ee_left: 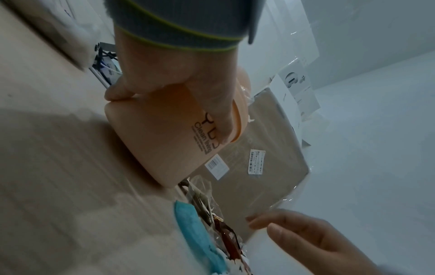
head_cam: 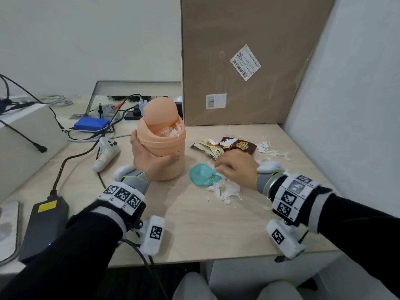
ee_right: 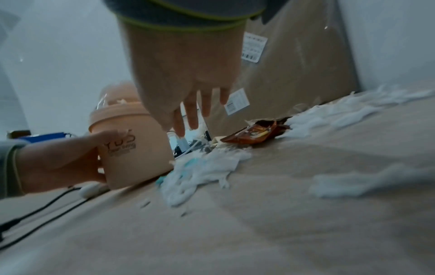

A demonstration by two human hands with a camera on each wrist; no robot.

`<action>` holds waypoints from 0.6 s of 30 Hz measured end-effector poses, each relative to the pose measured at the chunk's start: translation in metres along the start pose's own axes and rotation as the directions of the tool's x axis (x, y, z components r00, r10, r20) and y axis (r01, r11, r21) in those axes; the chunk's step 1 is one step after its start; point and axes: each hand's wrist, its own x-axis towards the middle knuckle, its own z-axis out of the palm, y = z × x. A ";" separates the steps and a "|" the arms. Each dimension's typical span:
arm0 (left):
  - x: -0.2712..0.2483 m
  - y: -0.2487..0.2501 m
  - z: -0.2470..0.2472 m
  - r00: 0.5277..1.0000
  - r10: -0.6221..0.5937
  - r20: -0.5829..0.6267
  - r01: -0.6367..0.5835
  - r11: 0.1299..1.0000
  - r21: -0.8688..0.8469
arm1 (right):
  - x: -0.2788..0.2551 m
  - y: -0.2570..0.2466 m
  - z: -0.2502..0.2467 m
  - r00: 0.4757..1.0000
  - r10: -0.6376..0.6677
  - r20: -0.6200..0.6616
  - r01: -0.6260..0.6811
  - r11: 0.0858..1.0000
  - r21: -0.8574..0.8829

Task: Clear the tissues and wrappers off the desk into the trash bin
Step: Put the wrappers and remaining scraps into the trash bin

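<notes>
While my left hand point(head_cam: 149, 161) wraps its fingers and thumb around the peach trash bin point(head_cam: 166, 154), the bin stands upright on the desk point(head_cam: 194, 224), swing lid point(head_cam: 159, 112) tipped open. Inside I see white shredded tissue point(head_cam: 173, 131) piled up near the rim; can't tell what's below that. My right hand point(head_cam: 237, 167) is loose, fingers extended and spread, holding nothing; the right wrist view shows it hovering over the mess with fingertips pointing down.

Still on the desk, right of the bin: a teal wrapper point(head_cam: 203, 174) just beside the bin's base, torn tissue scraps point(head_cam: 226, 190) touching the teal one's near edge, a brown snack wrapper point(head_cam: 239, 145) and a pale wrapper point(head_cam: 208, 148) partly under it, further back. More tissue shreds point(head_cam: 270, 149) scattered toward the right wall. A big cardboard box point(head_cam: 249, 61) stands behind the pile. Left of the bin: white controller point(head_cam: 106, 153), cables, black power brick point(head_cam: 44, 226).
</notes>
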 end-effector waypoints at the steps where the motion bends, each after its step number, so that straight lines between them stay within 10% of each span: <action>1: -0.001 0.000 0.002 1.000 0.001 0.002 -0.001 1.000 0.000 | -0.001 0.005 -0.007 0.995 0.065 -0.074 -0.065 0.998 0.005; 7: -0.004 -0.003 0.008 1.000 0.009 0.008 -0.008 1.000 -0.021 | 0.015 0.025 -0.018 0.874 0.476 0.096 -0.485 0.863 0.143; 12: -0.004 -0.005 0.008 1.000 0.006 0.000 -0.006 1.000 -0.018 | 0.036 0.000 0.008 0.754 0.555 0.351 -0.612 0.788 0.070; 18: -0.004 -0.007 0.008 1.000 0.009 -0.002 -0.009 1.000 -0.026 | 0.048 -0.014 0.025 0.731 0.599 0.328 -0.597 0.793 -0.119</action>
